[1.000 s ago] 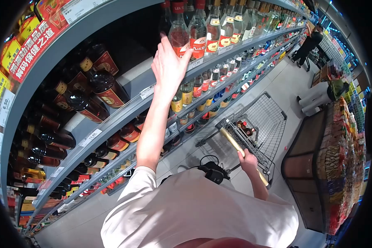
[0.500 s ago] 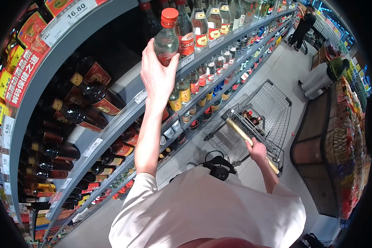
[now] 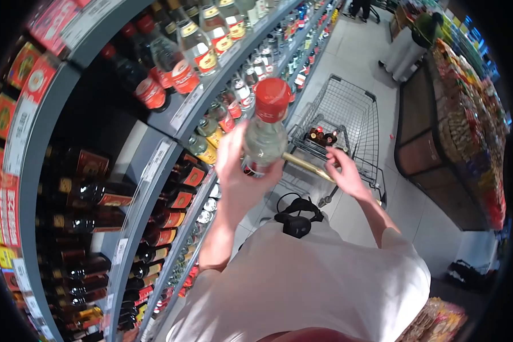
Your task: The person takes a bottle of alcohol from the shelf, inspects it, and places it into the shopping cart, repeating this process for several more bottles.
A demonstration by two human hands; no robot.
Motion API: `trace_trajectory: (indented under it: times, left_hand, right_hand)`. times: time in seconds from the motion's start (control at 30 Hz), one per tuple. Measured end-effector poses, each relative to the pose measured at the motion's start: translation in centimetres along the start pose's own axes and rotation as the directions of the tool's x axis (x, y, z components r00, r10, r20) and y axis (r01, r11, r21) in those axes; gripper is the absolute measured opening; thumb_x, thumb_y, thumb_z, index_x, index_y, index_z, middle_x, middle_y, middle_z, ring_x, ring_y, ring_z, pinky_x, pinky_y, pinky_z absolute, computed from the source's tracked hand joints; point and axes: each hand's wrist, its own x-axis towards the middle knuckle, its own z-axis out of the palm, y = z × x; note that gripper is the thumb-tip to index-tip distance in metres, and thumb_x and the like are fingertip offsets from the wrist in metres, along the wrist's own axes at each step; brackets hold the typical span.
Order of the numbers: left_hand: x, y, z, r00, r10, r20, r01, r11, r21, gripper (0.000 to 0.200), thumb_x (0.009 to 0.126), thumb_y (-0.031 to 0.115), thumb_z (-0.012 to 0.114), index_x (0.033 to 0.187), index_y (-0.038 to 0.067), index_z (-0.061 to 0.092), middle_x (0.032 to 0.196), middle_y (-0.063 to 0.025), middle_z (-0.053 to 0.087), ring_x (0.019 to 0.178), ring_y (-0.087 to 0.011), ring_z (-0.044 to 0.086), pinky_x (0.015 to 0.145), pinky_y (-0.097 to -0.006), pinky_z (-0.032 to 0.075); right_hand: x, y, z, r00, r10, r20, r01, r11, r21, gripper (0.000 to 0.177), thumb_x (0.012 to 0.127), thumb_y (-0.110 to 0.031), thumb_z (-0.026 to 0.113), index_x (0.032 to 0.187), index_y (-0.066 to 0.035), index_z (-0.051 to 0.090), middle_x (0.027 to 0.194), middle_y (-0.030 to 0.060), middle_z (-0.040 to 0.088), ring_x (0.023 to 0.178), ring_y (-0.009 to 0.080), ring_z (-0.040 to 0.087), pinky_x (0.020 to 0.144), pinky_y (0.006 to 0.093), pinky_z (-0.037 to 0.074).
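My left hand [image 3: 239, 176] is wrapped round a clear glass bottle [image 3: 265, 137] with a red cap, held upright in front of the shelves. The lower part of its label is partly hidden by my fingers. My right hand [image 3: 347, 175] is off the cart's yellow handle [image 3: 309, 167], just above it, with its fingers apart and bent and nothing in them. Behind the handle stands the wire shopping cart [image 3: 347, 102], with several dark bottles [image 3: 323, 137] in its basket.
Shelves [image 3: 182, 114] of bottles curve along the left side. Dark bottles [image 3: 85, 222] lie on the lower left ones. At the right stands a display bin [image 3: 439, 148] heaped with packaged goods. A person [image 3: 419, 43] is at the aisle's far end.
My left hand has brought the bottle away from the shelf, down and to the right. My right hand has let go of the cart handle and opened. The view has shifted.
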Motion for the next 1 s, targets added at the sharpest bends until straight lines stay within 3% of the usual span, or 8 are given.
trace_trajectory:
  times: [0.07, 0.17, 0.3, 0.43, 0.5, 0.63, 0.73, 1.0]
  left_hand:
    - [-2.6, 0.3, 4.6, 0.953, -0.224, 0.202, 0.269, 0.935, -0.231, 0.078, 0.069, 0.012, 0.09, 0.141, 0.0, 0.059, 0.129, -0.0176, 0.066, 0.114, -0.0365, 0.067, 0.098, -0.0451, 0.055]
    - [-3.9, 1.3, 10.3, 0.927, -0.076, 0.368, 0.169, 0.959, -0.227, 0.08, 0.071, 0.014, 0.089, 0.144, 0.001, 0.058, 0.128, -0.0155, 0.067, 0.117, -0.0329, 0.066, 0.101, -0.0434, 0.053]
    - [-3.7, 3.4, 15.8, 0.858, -0.052, 0.511, 0.257, 0.904, -0.341, 0.087, 0.073, 0.017, 0.09, 0.152, 0.007, 0.053, 0.132, -0.0165, 0.065, 0.121, -0.0344, 0.064, 0.104, -0.0446, 0.051]
    - [-2.6, 0.9, 20.8, 0.728, -0.026, 0.686, 0.352, 0.872, -0.34, 0.09, 0.082, 0.022, 0.088, 0.16, 0.007, 0.046, 0.149, -0.0198, 0.058, 0.137, -0.0366, 0.056, 0.116, -0.045, 0.043]
    - [-3.0, -3.0, 23.0, 0.662, -0.178, 0.728, 0.407, 0.901, -0.15, 0.076, 0.09, 0.034, 0.081, 0.155, 0.004, 0.052, 0.152, -0.0197, 0.056, 0.141, -0.0381, 0.052, 0.121, -0.0455, 0.038]
    - [-9.5, -12.5, 25.6, 0.725, -0.427, 0.541, 0.066, 0.824, 0.562, 0.058, 0.1, 0.045, 0.067, 0.142, 0.005, 0.064, 0.146, -0.0151, 0.062, 0.143, -0.0365, 0.047, 0.125, -0.0642, 0.02]
    - [-10.8, -13.5, 26.8, 0.669, -0.5, 0.551, -0.011, 0.734, 0.679, 0.054, 0.101, 0.049, 0.063, 0.137, 0.009, 0.069, 0.145, -0.0103, 0.064, 0.143, -0.0353, 0.048, 0.125, -0.0659, 0.02]
    - [-10.7, -13.2, 28.0, 0.733, -0.486, 0.476, 0.074, 0.753, 0.654, 0.038, 0.096, 0.044, 0.071, 0.119, 0.014, 0.076, 0.119, -0.0055, 0.076, 0.125, -0.0262, 0.062, 0.122, -0.0602, 0.03]
  right_hand:
    - [1.1, -6.3, -3.5, 0.991, 0.118, 0.065, -0.135, 0.878, 0.459, 0.05, 0.095, 0.002, 0.058, 0.145, -0.002, 0.057, 0.107, 0.0031, 0.062, 0.095, 0.0095, 0.059, 0.084, 0.0278, 0.05]
    - [1.4, -11.1, -8.2, 0.996, -0.085, 0.014, 0.077, 0.95, 0.302, 0.055, 0.085, -0.008, 0.079, 0.138, -0.005, 0.063, 0.083, -0.0011, 0.057, 0.071, 0.0078, 0.051, 0.066, 0.0261, 0.043]
    - [2.0, -11.9, -11.7, 0.996, -0.052, -0.079, 0.048, 0.998, -0.048, 0.023, 0.085, -0.013, 0.082, 0.105, -0.004, 0.075, 0.062, -0.0008, 0.047, 0.055, 0.0096, 0.044, 0.054, 0.0302, 0.039]
    - [2.4, -6.2, -15.2, 0.959, -0.002, -0.284, -0.034, 0.992, -0.122, 0.019, 0.089, -0.014, 0.08, 0.103, -0.003, 0.075, 0.062, 0.0002, 0.047, 0.054, 0.0096, 0.043, 0.052, 0.0308, 0.037]
    - [3.1, -4.3, -17.4, 0.918, -0.013, -0.396, -0.072, 0.977, -0.201, 0.017, 0.091, -0.017, 0.079, 0.101, -0.004, 0.074, 0.06, 0.0014, 0.047, 0.054, 0.0117, 0.045, 0.053, 0.0317, 0.038]
    - [6.0, 2.1, -20.0, 0.876, 0.117, -0.468, -0.305, 0.885, -0.352, 0.03, 0.093, -0.032, 0.074, 0.098, -0.003, 0.073, 0.064, 0.0111, 0.06, 0.058, 0.0265, 0.06, 0.059, 0.0402, 0.047]
    - [9.5, 10.6, -20.1, 0.892, 0.291, -0.345, -0.423, 0.807, -0.413, 0.038, 0.09, -0.041, 0.069, 0.098, -0.004, 0.072, 0.077, 0.0203, 0.07, 0.073, 0.0398, 0.069, 0.071, 0.0494, 0.054]
    - [12.7, 33.8, -15.0, 0.791, 0.584, -0.185, -0.604, 0.694, -0.393, 0.044, 0.085, -0.046, 0.07, 0.117, -0.016, 0.075, 0.104, 0.0191, 0.077, 0.099, 0.0405, 0.073, 0.09, 0.048, 0.058]
